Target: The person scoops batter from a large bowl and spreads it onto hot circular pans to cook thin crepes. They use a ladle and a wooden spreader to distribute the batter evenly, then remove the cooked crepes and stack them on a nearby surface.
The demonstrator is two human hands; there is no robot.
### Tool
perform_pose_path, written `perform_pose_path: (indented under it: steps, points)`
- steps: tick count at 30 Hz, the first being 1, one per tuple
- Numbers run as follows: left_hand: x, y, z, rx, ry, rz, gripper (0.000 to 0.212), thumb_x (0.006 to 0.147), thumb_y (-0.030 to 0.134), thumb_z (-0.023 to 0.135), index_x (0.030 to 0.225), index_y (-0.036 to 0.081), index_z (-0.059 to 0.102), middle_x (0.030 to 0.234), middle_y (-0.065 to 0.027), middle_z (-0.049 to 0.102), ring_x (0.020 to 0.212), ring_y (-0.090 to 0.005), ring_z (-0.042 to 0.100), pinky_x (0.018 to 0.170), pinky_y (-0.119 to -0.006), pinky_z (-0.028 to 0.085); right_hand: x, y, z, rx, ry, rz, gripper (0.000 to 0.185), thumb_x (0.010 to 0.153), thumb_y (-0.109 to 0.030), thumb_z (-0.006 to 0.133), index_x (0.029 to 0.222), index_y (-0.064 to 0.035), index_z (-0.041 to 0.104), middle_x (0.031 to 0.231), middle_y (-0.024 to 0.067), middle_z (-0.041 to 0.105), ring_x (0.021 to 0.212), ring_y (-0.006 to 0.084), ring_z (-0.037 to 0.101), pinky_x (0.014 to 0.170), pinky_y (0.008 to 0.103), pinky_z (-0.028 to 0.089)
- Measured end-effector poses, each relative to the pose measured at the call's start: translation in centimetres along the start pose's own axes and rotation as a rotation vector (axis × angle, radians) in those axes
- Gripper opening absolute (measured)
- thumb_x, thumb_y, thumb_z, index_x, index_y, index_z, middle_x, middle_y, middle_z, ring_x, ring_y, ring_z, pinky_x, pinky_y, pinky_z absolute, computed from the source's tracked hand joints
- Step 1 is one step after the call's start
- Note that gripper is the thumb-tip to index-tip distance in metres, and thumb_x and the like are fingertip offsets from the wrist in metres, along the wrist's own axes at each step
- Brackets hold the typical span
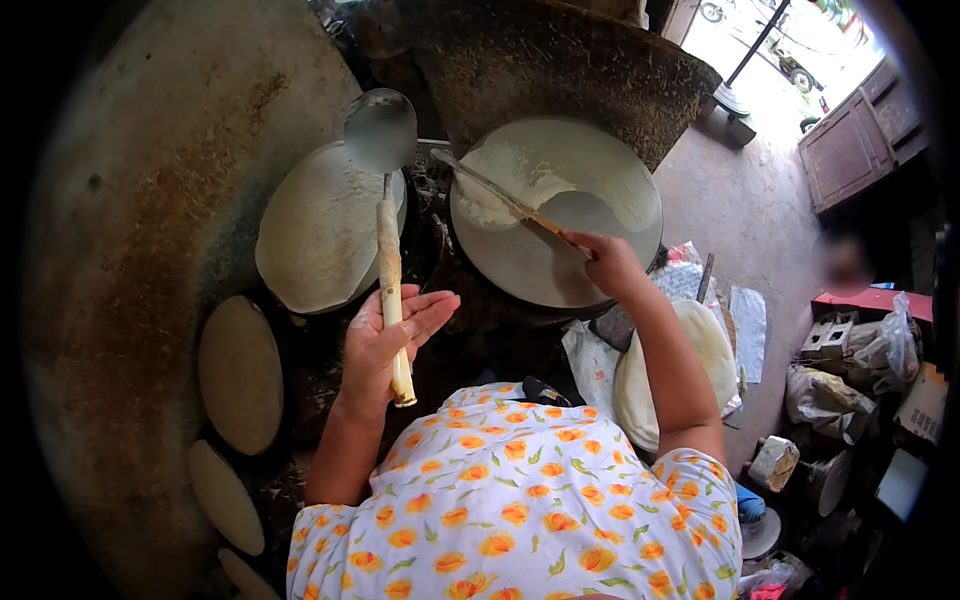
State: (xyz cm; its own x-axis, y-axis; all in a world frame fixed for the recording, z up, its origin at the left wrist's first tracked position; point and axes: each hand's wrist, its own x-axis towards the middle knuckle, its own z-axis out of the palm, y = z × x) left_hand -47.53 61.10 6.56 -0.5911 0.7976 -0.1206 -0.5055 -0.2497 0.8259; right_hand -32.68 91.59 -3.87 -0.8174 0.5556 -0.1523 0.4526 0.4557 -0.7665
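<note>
In my left hand (386, 337) lies the pale handle of a round metal ladle (381, 131); the thumb crosses the handle and the other fingers are spread beneath it. The ladle's round head is over the far edge of a thin pale flatbread (322, 232) on the left griddle. My right hand (607, 262) grips a wooden stick-like spreader (517, 202), which reaches across the large round griddle (540, 262). Wet batter (592, 165) covers the far part of that griddle, and its near part shows bare grey surface.
Several more round griddles (241, 375) line the left side. A stack of pale flatbreads (705, 352) lies on wrapping beneath my right forearm. A dark, stained board (570, 67) stands behind the griddles. Plastic bags (829, 401) and boxes crowd the right.
</note>
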Motion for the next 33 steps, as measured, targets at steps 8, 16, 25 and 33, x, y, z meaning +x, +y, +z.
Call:
perform_pose_path:
  steps: [8,16,25,33]
  points:
    - [0.6,-0.4,0.1,0.016,0.015,-0.019,0.038,0.082,-0.006,0.047,0.119,-0.007,0.037,0.118,-0.0326,0.052,0.115,-0.0382,0.056,0.105,-0.048,0.041,0.4,0.7,-1.6,0.041,0.091,-0.002,0.060,0.073,0.013,0.046,0.125,-0.0116,0.061,0.106,0.0129,0.069,0.091,0.0140,0.063,0.081,0.0277,0.048]
    - [0.0,-0.4,-0.4,0.061,0.070,-0.020,0.039,0.081,-0.007,0.046,0.119,-0.006,0.036,0.119,-0.0319,0.051,0.115,-0.0383,0.056,0.106,-0.048,0.040,-4.3,4.9,-5.6,0.237,-0.147,0.003,0.057,0.079,0.011,0.046,0.127,-0.0144,0.061,0.095,0.0004,0.066,0.083,0.0062,0.055,0.074,0.0199,0.045]
    - [-0.4,-0.9,-0.4,0.046,0.080,-0.034,0.037,0.083,-0.008,0.047,0.118,-0.005,0.037,0.118,-0.0319,0.052,0.113,-0.0375,0.057,0.104,-0.047,0.042,-5.1,6.0,-6.5,0.191,-0.334,0.105,0.062,0.074,0.014,0.048,0.128,-0.0154,0.061,0.076,-0.0093,0.048,0.062,0.0043,0.039,0.054,0.0205,0.036]
    - [-1.3,-1.7,0.0,0.042,0.070,-0.060,0.037,0.082,-0.008,0.047,0.118,-0.006,0.036,0.118,-0.0321,0.052,0.113,-0.0372,0.057,0.104,-0.047,0.042,-6.6,5.6,-3.7,0.323,0.157,0.217,0.062,0.074,0.016,0.047,0.126,-0.0144,0.062,0.079,-0.0079,0.055,0.061,0.0037,0.040,0.053,0.0207,0.035]
